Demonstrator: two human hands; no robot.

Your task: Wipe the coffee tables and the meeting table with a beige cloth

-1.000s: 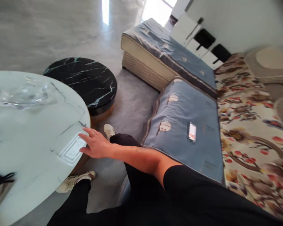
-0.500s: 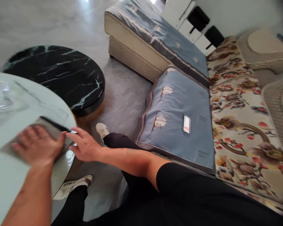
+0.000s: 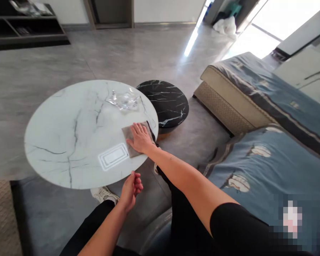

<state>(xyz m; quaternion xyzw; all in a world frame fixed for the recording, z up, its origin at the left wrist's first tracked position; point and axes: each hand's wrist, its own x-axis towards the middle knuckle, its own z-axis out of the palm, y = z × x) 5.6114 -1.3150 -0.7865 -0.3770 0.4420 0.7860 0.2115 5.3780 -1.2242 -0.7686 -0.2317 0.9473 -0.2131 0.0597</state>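
Observation:
My right hand (image 3: 140,138) lies flat, fingers stretched out, on a grey cloth (image 3: 127,133) near the right edge of a round white marble table (image 3: 69,135). My left hand (image 3: 132,188) hangs just below and in front of the table's near edge, fingers loosely curled together with nothing in them. A clear glass dish (image 3: 123,100) stands on the table beyond the cloth. A bright rectangular reflection (image 3: 113,156) shows on the tabletop left of the cloth.
A lower round black marble table (image 3: 166,103) stands tucked behind the white one on the right. A sofa with blue covers (image 3: 269,156) runs along the right. My legs and a light shoe (image 3: 104,193) are under the table's near edge. A dark shelf (image 3: 24,25) stands far left.
The view has swung up and left, showing the whole white table. My left hand has come off the cloth and dropped below the table edge. My right hand now lies on the cloth.

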